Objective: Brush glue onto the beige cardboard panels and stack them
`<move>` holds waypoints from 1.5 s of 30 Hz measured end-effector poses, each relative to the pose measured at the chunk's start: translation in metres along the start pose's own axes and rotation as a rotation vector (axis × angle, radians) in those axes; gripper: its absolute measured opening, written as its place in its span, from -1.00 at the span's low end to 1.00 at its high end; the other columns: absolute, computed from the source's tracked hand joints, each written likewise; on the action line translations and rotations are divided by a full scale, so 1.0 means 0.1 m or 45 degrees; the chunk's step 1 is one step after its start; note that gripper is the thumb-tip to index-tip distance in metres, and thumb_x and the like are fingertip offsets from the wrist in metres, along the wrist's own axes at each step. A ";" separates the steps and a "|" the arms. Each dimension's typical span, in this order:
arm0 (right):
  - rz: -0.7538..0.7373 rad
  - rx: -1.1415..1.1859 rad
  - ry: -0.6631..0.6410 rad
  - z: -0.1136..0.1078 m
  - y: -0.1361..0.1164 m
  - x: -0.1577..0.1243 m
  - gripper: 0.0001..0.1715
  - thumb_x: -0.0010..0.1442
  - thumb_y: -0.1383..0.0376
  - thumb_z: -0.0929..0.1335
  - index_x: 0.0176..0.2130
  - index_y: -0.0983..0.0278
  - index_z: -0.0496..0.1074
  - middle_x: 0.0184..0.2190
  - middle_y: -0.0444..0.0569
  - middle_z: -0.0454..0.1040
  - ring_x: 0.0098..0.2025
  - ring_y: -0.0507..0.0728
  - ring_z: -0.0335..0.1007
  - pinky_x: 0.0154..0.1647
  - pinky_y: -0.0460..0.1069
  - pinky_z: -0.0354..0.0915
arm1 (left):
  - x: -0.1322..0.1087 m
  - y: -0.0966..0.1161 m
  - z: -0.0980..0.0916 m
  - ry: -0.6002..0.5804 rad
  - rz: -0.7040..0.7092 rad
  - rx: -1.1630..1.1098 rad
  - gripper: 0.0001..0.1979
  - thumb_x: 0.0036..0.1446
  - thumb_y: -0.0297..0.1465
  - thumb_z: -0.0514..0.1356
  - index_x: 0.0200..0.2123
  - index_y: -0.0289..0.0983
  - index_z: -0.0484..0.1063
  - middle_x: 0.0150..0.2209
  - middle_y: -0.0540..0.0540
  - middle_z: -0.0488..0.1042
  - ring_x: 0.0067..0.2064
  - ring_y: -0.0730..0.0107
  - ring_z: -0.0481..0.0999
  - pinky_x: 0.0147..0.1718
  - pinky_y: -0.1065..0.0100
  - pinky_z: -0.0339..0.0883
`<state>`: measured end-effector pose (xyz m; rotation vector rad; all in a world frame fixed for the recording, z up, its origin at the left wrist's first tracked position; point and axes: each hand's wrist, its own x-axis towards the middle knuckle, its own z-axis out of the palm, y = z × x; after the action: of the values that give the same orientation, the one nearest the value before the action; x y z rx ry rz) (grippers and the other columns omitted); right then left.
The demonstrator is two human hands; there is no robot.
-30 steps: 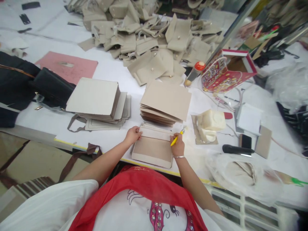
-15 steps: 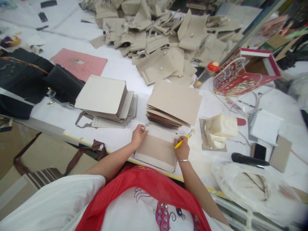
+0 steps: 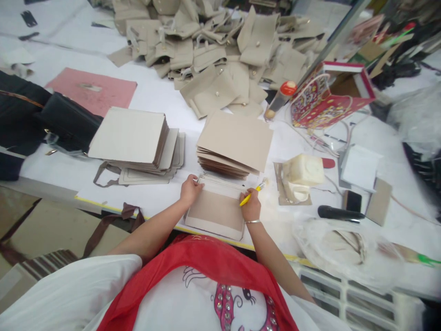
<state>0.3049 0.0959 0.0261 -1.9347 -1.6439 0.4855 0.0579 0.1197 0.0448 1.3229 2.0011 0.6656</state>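
Observation:
A beige panel with a pale border [image 3: 215,210] lies at the table's front edge, close to my body. My left hand [image 3: 190,189] pinches its upper left corner. At the upper right corner is my right hand [image 3: 251,205], closed around a yellow-handled brush [image 3: 248,197] whose bristles point up and right. The right fingertips also touch the panel's edge. Just behind the panel rises a stack of beige sheets [image 3: 236,138]. To its left stands a stack of pale grey boards [image 3: 129,135], with rounded boards jutting out below.
Beige pouches [image 3: 206,50] are heaped at the back. To the right are a cut plastic container [image 3: 299,177], a red-capped bottle [image 3: 280,99], a red paper bag [image 3: 330,101], a black-handled tool [image 3: 339,213] and a plastic bag [image 3: 330,243]. Black bags [image 3: 69,122] lie left.
The whole view has shifted, so the table's things appear further left. Both hands keep their places at the panel's upper corners, and the brush stays in my right hand.

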 end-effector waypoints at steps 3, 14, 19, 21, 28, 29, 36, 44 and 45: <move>-0.006 -0.014 0.000 -0.01 0.00 0.00 -0.66 0.12 0.18 0.19 -0.13 0.30 0.21 -0.43 -0.05 0.42 -0.44 0.08 0.34 -0.40 -0.05 0.23 | -0.01 -0.01 0.02 0.002 -0.023 0.034 -0.71 -0.06 -0.33 0.21 -0.23 -0.22 0.26 -0.47 0.02 0.45 -0.39 0.37 0.44 -0.38 0.42 0.18; -0.066 -0.223 0.059 0.05 0.01 -0.02 -0.64 0.15 0.19 0.17 -0.08 0.31 0.23 -0.30 0.05 0.40 -0.31 0.12 0.33 -0.34 -0.03 0.21 | 0.00 -0.02 0.02 -0.003 0.026 0.183 -0.66 -0.07 -0.25 0.23 -0.23 -0.23 0.23 -0.52 0.04 0.37 -0.42 0.36 0.40 -0.41 0.41 0.15; -0.021 -0.208 0.196 -0.14 0.11 -0.07 -0.56 0.15 0.09 0.17 -0.08 0.33 0.21 -0.26 0.10 0.39 -0.32 0.16 0.34 -0.39 0.00 0.21 | -0.15 -0.05 -0.28 0.110 0.231 0.268 -0.67 0.03 -0.24 0.15 -0.17 -0.26 0.21 -0.48 -0.01 0.35 -0.39 0.34 0.39 -0.36 0.38 0.20; 0.031 -0.188 0.222 -0.25 0.18 -0.09 -0.56 0.14 0.08 0.18 -0.09 0.32 0.21 -0.33 0.07 0.40 -0.39 0.17 0.34 -0.45 0.00 0.19 | -0.20 -0.07 -0.56 0.239 0.436 0.290 -0.71 0.10 -0.24 0.08 -0.15 -0.27 0.22 -0.37 -0.10 0.39 -0.29 0.32 0.41 -0.25 0.35 0.23; 0.033 0.046 0.313 -0.44 0.14 -0.19 -0.55 0.11 0.08 0.23 -0.07 0.28 0.15 -0.31 0.06 0.42 -0.33 0.18 0.41 -0.39 0.01 0.26 | 0.12 -0.23 -1.87 0.715 0.520 0.819 -0.25 -0.03 -0.17 0.19 0.16 -0.37 0.01 0.15 -0.40 0.12 0.22 -0.06 -0.02 0.12 -0.02 -0.18; 0.003 0.098 0.312 -0.44 0.09 -0.21 -0.56 0.11 0.08 0.23 -0.08 0.28 0.15 -0.29 0.06 0.42 -0.32 0.17 0.42 -0.36 0.01 0.28 | 0.19 -0.28 -1.99 0.633 0.509 0.913 -0.26 -0.02 -0.21 0.19 0.17 -0.36 0.00 0.13 -0.37 0.17 0.19 -0.06 0.04 0.11 -0.04 -0.17; -0.082 0.347 0.257 -0.46 -0.16 -0.39 -0.63 0.11 0.11 0.26 -0.14 0.26 0.15 -0.25 0.06 0.43 -0.26 0.13 0.43 -0.27 0.03 0.34 | 0.16 -0.55 -2.30 0.404 0.758 1.236 -0.67 0.04 -0.50 0.04 -0.09 -0.33 0.35 -0.32 -0.18 0.45 -0.23 0.20 0.41 -0.22 0.25 0.26; 0.165 0.682 -0.026 -0.59 -0.28 -0.68 -0.63 0.15 0.07 0.22 -0.15 0.23 0.09 -0.22 -0.02 0.40 -0.50 0.02 0.44 -0.51 -0.06 0.37 | -0.95 -0.05 -1.56 0.385 1.709 0.782 -0.64 0.05 -0.54 0.11 -0.04 -0.24 0.28 -0.32 -0.13 0.41 -0.30 0.31 0.36 -0.24 0.24 0.26; 0.179 0.715 -0.075 -0.58 -0.30 -0.72 -0.63 0.14 0.06 0.22 -0.15 0.22 0.08 -0.20 -0.02 0.39 -0.50 0.02 0.45 -0.53 -0.07 0.36 | -1.08 0.01 -1.34 0.243 1.808 0.721 -0.65 0.07 -0.55 0.09 -0.04 -0.25 0.27 -0.31 -0.13 0.41 -0.30 0.33 0.36 -0.25 0.26 0.27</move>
<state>0.3032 0.0180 0.0846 -1.6217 -1.2309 0.9522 -0.0100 0.0110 0.1603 3.1170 1.0814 0.8073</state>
